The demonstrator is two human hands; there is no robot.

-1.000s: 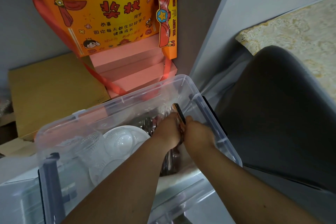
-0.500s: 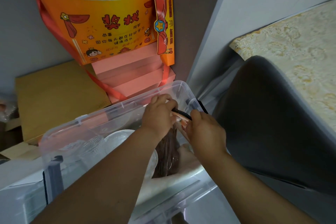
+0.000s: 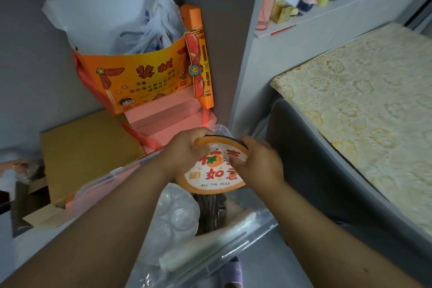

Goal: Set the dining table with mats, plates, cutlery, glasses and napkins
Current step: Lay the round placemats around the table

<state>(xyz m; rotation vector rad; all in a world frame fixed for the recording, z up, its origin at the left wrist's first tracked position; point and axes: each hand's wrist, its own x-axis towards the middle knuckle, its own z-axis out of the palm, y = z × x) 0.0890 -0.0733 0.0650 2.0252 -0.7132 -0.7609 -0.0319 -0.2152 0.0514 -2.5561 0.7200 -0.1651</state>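
This looks like a home, in a crowded corner used for storing things. A table with a cream lace cloth (image 3: 364,110) stands on the right. A white shelf (image 3: 339,10) holds bottles and small boxes. An orange paper gift bag with cartoon pictures (image 3: 145,79) leans on pink flat boxes (image 3: 168,121). A clear plastic storage box (image 3: 210,262) holds clear glass dishes (image 3: 177,215).
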